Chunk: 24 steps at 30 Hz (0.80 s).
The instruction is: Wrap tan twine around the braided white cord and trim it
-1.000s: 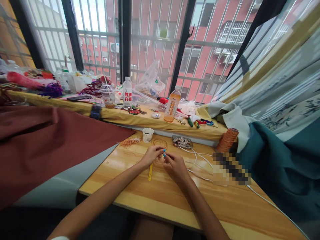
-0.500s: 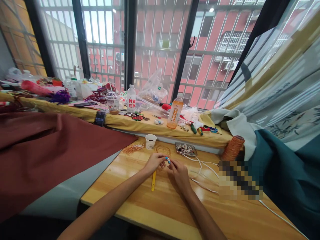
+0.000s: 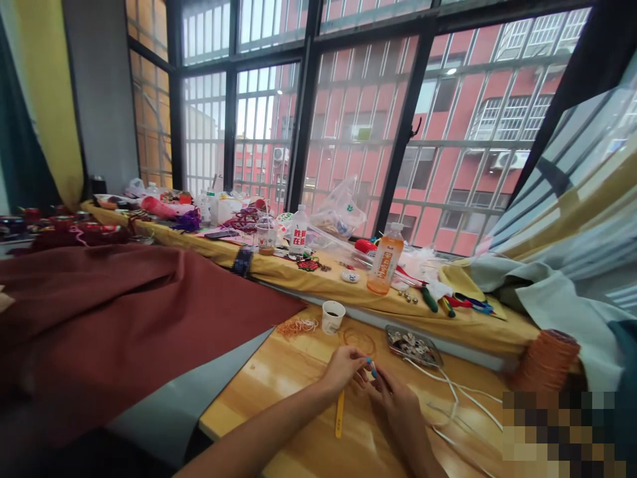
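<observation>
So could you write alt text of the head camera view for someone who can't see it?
Two bare hands, left hand and right hand, pinch something small and blue between them over a wooden table, beside a yellow stick, paper cup and white cord.

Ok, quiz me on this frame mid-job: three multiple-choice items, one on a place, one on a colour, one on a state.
1. Where does the small paper cup stand?
A. on the wooden table
B. on the red cloth
C. on the window ledge

2. What colour is the flat stick lying under the hands?
A. blue
B. yellow
C. white

3. How are the left hand and right hand placed?
A. far apart
B. fingertips together on a small piece
C. flat on the table

Key: 1 A, the cup sits on bare wood beyond the hands; 2 B, the stick is yellow; 3 B, both pinch at one spot.
</observation>
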Tool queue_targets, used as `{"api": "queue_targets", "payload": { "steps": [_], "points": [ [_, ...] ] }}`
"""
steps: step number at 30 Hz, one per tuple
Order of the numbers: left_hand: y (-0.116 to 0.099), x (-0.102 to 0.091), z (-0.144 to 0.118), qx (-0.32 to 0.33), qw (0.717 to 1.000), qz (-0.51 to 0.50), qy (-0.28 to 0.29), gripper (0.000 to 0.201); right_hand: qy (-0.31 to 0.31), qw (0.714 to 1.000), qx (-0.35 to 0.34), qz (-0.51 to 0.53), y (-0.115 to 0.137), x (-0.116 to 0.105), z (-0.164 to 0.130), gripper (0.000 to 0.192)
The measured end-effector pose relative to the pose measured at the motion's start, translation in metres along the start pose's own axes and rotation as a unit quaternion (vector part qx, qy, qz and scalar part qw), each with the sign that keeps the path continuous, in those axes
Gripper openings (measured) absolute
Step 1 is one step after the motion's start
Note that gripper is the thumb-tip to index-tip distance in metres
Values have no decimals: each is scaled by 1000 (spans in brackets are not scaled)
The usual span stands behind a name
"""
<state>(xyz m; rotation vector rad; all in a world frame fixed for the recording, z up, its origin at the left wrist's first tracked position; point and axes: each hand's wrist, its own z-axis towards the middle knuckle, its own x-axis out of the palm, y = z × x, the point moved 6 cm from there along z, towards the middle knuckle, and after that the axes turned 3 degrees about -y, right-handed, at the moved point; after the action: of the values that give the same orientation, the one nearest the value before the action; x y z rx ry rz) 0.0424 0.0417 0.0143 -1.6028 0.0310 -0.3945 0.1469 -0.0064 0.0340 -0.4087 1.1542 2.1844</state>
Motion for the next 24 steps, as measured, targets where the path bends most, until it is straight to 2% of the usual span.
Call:
{"api": "queue_targets", "payload": {
  "steps": [4, 7, 14, 17, 19, 21, 24],
  "points": [
    [-2, 4, 2, 22, 1000, 2, 19, 29, 4, 1000, 13, 13, -5, 0, 1, 29],
    [-6, 6, 1, 55, 997, 48, 24, 23, 9, 1000, 14, 17, -7, 1, 3, 30],
    [-9, -3, 0, 114, 987, 115, -1, 15, 39, 998, 18, 37, 1, 5, 4, 30],
    [-11, -4, -1, 133, 978, 162, 15, 18, 41, 998, 34, 46, 4, 5, 3, 32],
    [-15, -4, -2, 146, 967, 208, 24, 29, 40, 997, 46, 45, 5, 4, 2, 33],
    [-25, -5, -6, 186, 948, 256, 14, 40, 40, 997, 56, 43, 4, 4, 2, 33],
    [-39, -5, -13, 258, 893, 367, 17, 36, 38, 997, 64, 32, 3, 4, 2, 33]
  ]
}}
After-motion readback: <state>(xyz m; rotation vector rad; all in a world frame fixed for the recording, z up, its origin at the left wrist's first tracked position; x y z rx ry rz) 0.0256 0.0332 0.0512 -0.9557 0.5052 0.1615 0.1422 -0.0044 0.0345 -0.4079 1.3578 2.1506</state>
